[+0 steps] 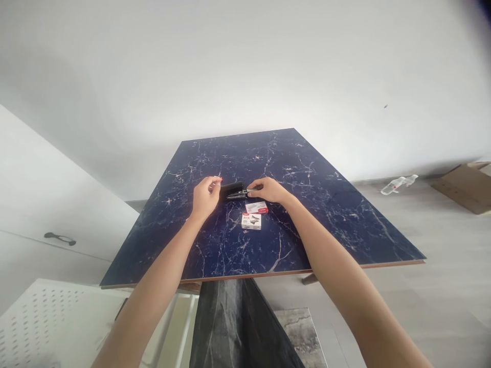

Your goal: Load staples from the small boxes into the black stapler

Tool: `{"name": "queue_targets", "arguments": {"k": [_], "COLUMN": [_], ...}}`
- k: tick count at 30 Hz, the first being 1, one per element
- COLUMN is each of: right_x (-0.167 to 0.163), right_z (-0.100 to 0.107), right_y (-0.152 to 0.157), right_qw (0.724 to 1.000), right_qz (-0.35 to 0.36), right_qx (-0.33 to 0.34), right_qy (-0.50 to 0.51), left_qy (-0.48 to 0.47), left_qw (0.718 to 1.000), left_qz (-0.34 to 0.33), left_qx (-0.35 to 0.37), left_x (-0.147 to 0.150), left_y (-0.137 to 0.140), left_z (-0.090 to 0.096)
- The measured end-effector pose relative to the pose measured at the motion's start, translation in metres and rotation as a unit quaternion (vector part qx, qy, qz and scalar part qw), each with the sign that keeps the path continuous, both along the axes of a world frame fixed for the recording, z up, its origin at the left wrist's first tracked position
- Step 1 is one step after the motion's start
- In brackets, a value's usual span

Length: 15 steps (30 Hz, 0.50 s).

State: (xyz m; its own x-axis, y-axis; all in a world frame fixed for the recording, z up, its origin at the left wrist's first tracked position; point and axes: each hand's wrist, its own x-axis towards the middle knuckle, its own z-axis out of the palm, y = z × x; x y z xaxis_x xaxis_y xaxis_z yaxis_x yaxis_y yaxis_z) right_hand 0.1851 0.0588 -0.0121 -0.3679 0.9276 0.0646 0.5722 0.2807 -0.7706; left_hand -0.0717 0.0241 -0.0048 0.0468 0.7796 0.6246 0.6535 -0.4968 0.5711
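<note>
A black stapler (231,188) lies between my hands near the middle of the dark blue marbled table (245,153). My left hand (206,197) is closed at the stapler's left end, thumb and fingers bent together; a tiny red-and-white spot shows at its fingertips, too small to name. From the right, my right hand (268,190) pinches the stapler's shiny metal part, and its fingertips partly hide that end. Just nearer to me than the stapler is a small white-and-red box (257,207). In front of that box, a second white box (251,221) carries a printed black picture.
The table stands against a white wall (245,66). At left is a white cabinet with a dark handle (60,238). On the floor at right lie clear plastic bottles (394,185) and a cardboard box (464,186). A white perforated panel (49,317) sits low at left.
</note>
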Motion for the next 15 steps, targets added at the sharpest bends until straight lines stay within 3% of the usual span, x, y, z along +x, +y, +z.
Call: {"name": "queue_targets", "arguments": {"k": [8, 15], "right_x": [0.004, 0.007], "right_z": [-0.005, 0.005], "right_y": [0.003, -0.003], "right_qw": [1.000, 1.000], "right_qz": [0.014, 0.001], "right_qx": [-0.001, 0.019], "right_qy": [0.012, -0.022], "left_qy": [0.010, 0.013], "left_qw": [1.000, 1.000], "left_qz": [-0.006, -0.011], "left_qx": [-0.002, -0.006], "left_x": [0.001, 0.000], "left_y": [-0.001, 0.000], "left_z": [0.002, 0.000]}}
